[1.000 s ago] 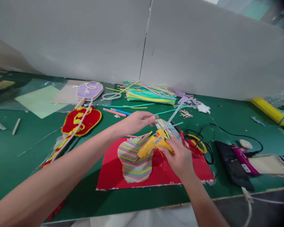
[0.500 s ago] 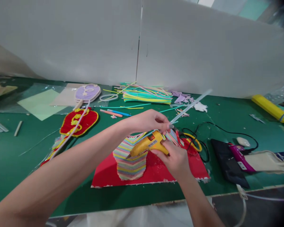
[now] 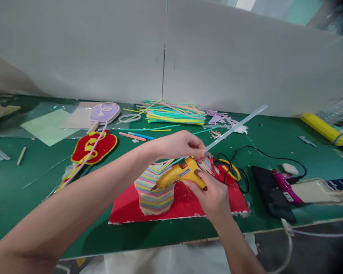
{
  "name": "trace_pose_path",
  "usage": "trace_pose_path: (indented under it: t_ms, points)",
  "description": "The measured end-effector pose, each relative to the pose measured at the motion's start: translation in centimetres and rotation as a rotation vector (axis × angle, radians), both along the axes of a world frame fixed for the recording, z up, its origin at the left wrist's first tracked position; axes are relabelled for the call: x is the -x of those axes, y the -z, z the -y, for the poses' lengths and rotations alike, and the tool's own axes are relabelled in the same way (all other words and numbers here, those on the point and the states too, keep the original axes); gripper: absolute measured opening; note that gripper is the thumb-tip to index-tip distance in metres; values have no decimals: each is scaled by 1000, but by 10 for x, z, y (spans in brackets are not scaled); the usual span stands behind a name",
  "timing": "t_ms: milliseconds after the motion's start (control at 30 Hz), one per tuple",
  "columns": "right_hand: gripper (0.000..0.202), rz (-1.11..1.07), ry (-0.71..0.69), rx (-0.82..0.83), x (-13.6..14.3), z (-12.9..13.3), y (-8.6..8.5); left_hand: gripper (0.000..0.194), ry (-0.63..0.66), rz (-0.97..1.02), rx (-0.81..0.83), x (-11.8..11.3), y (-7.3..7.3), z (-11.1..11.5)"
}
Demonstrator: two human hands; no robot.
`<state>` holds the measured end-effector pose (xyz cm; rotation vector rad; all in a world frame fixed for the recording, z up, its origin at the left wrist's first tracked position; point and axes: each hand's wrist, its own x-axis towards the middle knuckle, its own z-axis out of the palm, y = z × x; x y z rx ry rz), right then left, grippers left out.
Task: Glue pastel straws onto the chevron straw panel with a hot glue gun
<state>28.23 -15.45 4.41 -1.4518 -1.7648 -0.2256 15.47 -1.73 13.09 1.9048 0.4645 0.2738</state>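
Note:
My right hand (image 3: 214, 192) is wrapped round the handle of a yellow glue gun (image 3: 178, 174), whose nozzle points left. At the gun's rear, my left hand (image 3: 190, 145) pinches something small and grey, with a long translucent glue stick (image 3: 237, 125) rising to the upper right beside its fingertips. Whether the stick itself is in the fingers is hard to see. Below the nozzle, a striped pastel piece (image 3: 156, 194) made of fuzzy stems lies on a red board (image 3: 185, 207).
Behind the hands lies a pile of coloured stems (image 3: 175, 114). A red and yellow fuzzy piece (image 3: 94, 148) and a purple round piece (image 3: 104, 112) are left. A black cable (image 3: 263, 150) and a power strip (image 3: 287, 190) are right.
The view has shifted slightly. The glue stick's far end has moved a little to the right and up. Both hands keep nearly the same pose at the glue gun.

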Motion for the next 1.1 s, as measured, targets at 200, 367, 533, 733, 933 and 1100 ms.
trace_pose_path:
  t_ms: [200,367,533,733,933,1100]
  points:
    - [35,-76,-25,140,5,2,1,18,-2,-19,-18,2,10,-2]
    - [45,-274,68,395,-5,-4,-4,37,-190,106,-67,34,24,-13]
    - [66,-322,258,479,-21,-6,8,39,-596,-61,-230,93,63,-15]
    - [51,-340,305,474,-8,0,17,30,-733,-166,-241,130,104,5]
    - [52,-314,359,516,0,5,16,27,-702,-194,-196,135,111,11]
    - [52,-259,390,550,2,8,24,28,-676,-218,-171,136,113,13]
